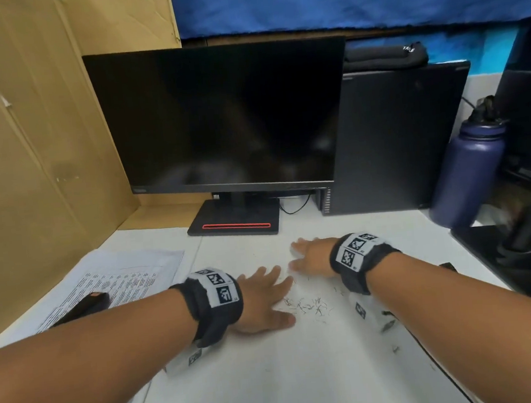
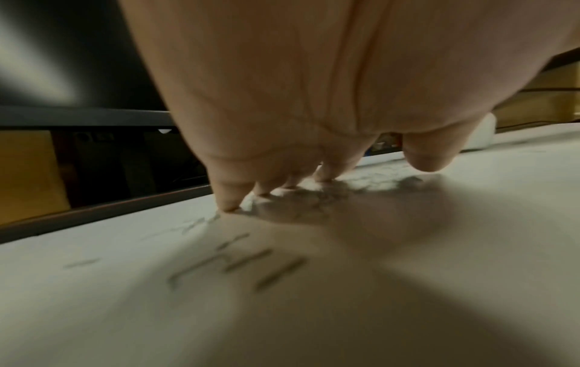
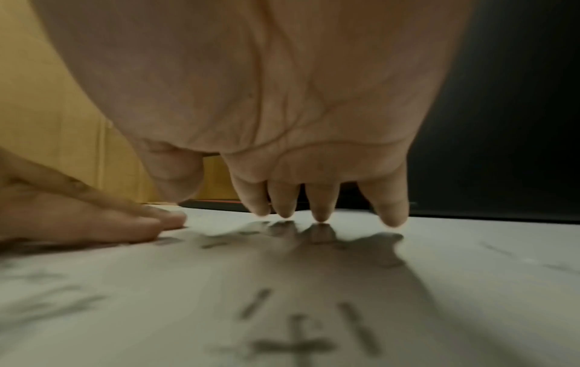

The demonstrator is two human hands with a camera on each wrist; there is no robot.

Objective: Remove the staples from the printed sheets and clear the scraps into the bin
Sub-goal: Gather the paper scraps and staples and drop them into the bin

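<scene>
At far left, printed sheets (image 1: 117, 278) lie on the white desk (image 1: 273, 377) with a black staple remover (image 1: 84, 308) on them. The left hand (image 1: 263, 301) lies flat, fingers straight, beside loose staples (image 1: 308, 306). The right hand (image 1: 310, 256) spreads straight fingertips (image 3: 320, 211) on the desk beyond them.

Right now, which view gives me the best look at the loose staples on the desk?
The head view: the loose staples lie sharp and whole as a scatter between the left hand and right hand. Both wrist views show only a few blurred staples under the fingers, partly in shadow.
</scene>
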